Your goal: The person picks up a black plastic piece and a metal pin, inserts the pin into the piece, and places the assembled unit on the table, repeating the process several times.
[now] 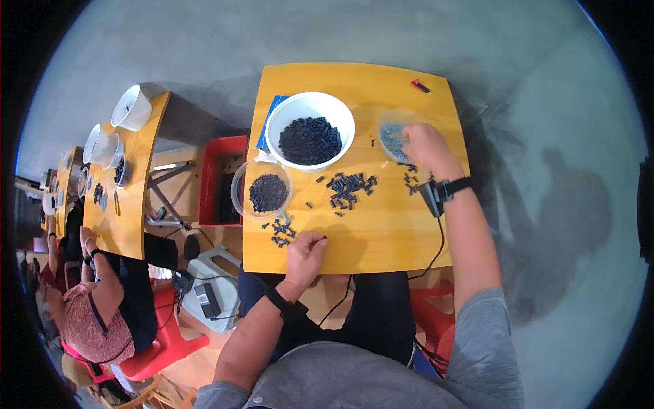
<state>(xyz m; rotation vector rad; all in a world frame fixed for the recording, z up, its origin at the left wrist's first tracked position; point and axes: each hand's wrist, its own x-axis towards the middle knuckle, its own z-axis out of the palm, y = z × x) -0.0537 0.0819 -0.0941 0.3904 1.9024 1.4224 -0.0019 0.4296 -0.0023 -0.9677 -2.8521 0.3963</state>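
Note:
My left hand [304, 259] rests near the table's front edge with its fingers closed, the tip of a small black plastic piece showing between thumb and forefinger. Over a clear round tub [383, 129] at the far right, my right hand [424, 144] has its fingers bent together among small bluish-grey parts [392, 140]; what they pinch is hidden. Between the hands lies a loose pile of short black cylindrical pieces [349, 187]. Several similar pieces [411, 178] are scattered below the tub. Black pieces with a lighter end [282, 230] lie just beyond my left hand.
A big white bowl [272, 140] of black pieces stands at the back left, by a blue box [262, 142]. In front sits a clear tub [238, 198] of dark parts. A red-and-black tool [420, 86] lies far right. Left are a red crate [206, 184], a stool [204, 273] and a co-worker's table [139, 198].

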